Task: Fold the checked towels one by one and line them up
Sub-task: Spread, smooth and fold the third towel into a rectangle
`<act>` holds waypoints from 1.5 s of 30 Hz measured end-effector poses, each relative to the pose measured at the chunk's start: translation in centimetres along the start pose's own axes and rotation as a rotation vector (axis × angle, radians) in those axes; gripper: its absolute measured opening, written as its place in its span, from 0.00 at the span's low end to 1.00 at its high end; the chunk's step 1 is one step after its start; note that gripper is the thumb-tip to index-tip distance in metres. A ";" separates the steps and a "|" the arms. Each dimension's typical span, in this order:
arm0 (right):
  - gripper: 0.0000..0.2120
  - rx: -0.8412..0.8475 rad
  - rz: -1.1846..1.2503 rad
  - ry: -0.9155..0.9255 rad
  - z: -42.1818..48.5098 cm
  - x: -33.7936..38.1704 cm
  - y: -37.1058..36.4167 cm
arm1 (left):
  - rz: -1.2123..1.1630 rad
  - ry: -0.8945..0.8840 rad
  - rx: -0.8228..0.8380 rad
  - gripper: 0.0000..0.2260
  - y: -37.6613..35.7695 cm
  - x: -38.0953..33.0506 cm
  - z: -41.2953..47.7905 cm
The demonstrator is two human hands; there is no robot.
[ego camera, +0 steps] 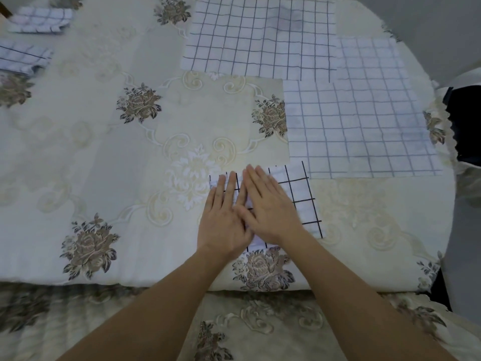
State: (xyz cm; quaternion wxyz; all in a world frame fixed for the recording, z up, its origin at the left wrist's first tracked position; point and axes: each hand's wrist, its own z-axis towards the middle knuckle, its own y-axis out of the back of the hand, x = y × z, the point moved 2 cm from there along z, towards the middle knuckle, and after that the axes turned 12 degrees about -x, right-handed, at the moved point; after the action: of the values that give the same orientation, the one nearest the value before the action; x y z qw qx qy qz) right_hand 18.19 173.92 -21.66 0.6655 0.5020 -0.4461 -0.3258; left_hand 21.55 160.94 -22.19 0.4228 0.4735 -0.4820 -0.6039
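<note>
Now the left hand [223,220] and the right hand [270,207] lie flat with straight fingers, pressing the folded checked towel [304,199], just beside the near edge of the big spread towel [359,126]. To do this well, I think the palms should slide outward over the crease. Its long axis seems to run left to right, slightly tilted.

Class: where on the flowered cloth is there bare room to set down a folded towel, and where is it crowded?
Bare: the wide stretch of flowered cloth between the two folded towels at far left and the spread towels; also the near-right corner beside the nearest towel. Crowded: the far right, where spread towels overlap.
</note>
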 end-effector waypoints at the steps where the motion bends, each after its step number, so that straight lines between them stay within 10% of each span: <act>1: 0.40 -0.002 -0.037 -0.004 -0.1 -1.0 -0.1 | 0.010 -0.006 -0.004 0.33 0.0 0.1 0.1; 45: 0.41 -0.031 -0.182 -0.115 -4.0 -6.5 1.5 | 0.011 0.048 0.029 0.34 -0.3 -1.5 0.3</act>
State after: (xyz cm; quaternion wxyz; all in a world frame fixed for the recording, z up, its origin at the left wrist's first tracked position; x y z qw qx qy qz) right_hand 19.33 181.54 -22.38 0.6141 0.5105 -0.4312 -0.4199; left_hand 21.51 162.46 -22.18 0.4306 0.4914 -0.4830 -0.5829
